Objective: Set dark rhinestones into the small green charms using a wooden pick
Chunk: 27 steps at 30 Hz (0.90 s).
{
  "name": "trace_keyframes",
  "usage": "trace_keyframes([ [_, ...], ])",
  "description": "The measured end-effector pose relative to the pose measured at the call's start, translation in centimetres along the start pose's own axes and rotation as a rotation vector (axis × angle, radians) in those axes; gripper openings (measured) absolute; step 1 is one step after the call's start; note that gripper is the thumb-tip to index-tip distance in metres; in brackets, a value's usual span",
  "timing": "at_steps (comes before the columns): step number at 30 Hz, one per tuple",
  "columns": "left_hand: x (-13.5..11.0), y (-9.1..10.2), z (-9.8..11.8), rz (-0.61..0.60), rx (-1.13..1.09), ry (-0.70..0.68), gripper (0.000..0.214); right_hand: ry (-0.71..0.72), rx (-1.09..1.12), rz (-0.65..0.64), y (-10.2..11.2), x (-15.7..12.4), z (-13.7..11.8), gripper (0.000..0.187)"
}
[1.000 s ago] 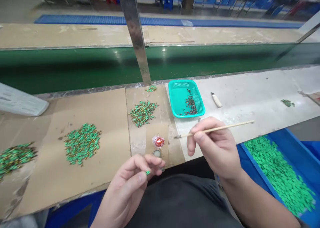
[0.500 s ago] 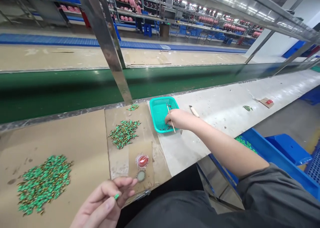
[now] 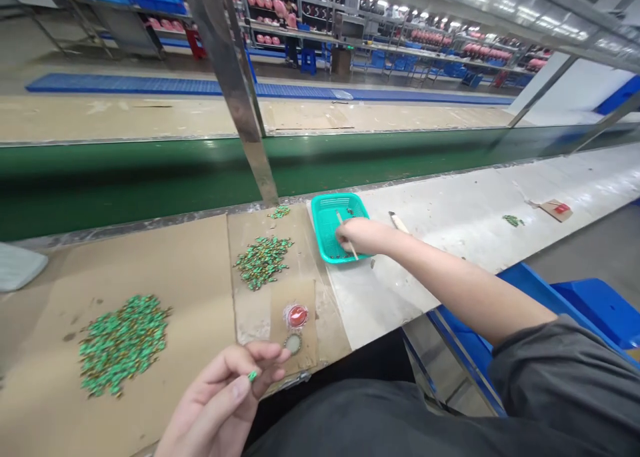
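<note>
Between the thumb and fingers of my left hand (image 3: 233, 390) is a small green piece (image 3: 253, 375), held above the bench's front edge. My right hand (image 3: 357, 235) reaches into a turquoise plastic basket (image 3: 316, 225) and holds a thin wooden stick (image 3: 355, 251); its fingertips are partly hidden. Small dark bits (image 3: 350, 211) lie in the basket. Near my left hand, a red round blob (image 3: 298, 316) and a bottle-cap-like disc (image 3: 293, 343) rest on a cardboard piece. Beyond them is a pile of green and gold pieces (image 3: 263, 262).
A larger pile of green and gold pieces (image 3: 125, 345) lies on cardboard at left. A pale-handled tool (image 3: 399, 223) sits right of the basket. Farther right are a few green pieces (image 3: 513, 221) and a card with red (image 3: 556, 209). A metal post (image 3: 250, 130) rises behind the bench.
The whole view has shifted, so the bench things appear farther right. My left hand still pinches the green piece, and my right hand stays in the basket with the stick.
</note>
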<state>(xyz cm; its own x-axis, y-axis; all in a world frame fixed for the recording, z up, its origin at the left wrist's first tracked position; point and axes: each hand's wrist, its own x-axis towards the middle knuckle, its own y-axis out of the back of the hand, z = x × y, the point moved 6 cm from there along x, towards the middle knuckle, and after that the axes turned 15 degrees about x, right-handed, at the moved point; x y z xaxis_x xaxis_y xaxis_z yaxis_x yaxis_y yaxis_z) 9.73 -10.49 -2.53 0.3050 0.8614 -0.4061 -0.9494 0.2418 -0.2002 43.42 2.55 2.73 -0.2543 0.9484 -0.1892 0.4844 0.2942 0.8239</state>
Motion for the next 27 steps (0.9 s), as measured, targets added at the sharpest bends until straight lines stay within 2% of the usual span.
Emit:
trace_keyframes([
  [1,-0.3,-0.4,0.3,-0.026,-0.005,-0.011,0.028,0.037,0.066,0.057,0.3,-0.8,-0.6,0.011],
  [3,-0.8,-1.4,1.0,-0.090,-0.016,-0.034,0.025,0.127,0.224,0.183,0.7,-3.1,-2.1,0.015],
  [6,-1.3,-2.8,2.0,-0.163,-0.029,-0.066,0.024,0.298,0.476,0.305,-0.4,-7.3,-5.4,0.010],
  [10,-1.7,-4.7,3.0,-0.237,-0.043,-0.108,0.024,0.457,0.708,0.332,-3.9,-11.3,-10.3,0.009],
  [14,-1.8,-5.8,3.5,-0.287,-0.024,-0.147,0.024,0.603,0.972,0.347,-5.5,-12.4,-13.9,0.019],
  [17,-1.9,-5.8,3.5,-0.297,-0.009,-0.155,0.024,0.674,1.017,0.372,-5.4,-12.6,-14.8,0.022],
  [27,-2.0,-5.5,3.3,-0.309,0.040,-0.170,0.025,0.653,1.026,0.333,-5.9,-12.7,-14.6,0.017],
])
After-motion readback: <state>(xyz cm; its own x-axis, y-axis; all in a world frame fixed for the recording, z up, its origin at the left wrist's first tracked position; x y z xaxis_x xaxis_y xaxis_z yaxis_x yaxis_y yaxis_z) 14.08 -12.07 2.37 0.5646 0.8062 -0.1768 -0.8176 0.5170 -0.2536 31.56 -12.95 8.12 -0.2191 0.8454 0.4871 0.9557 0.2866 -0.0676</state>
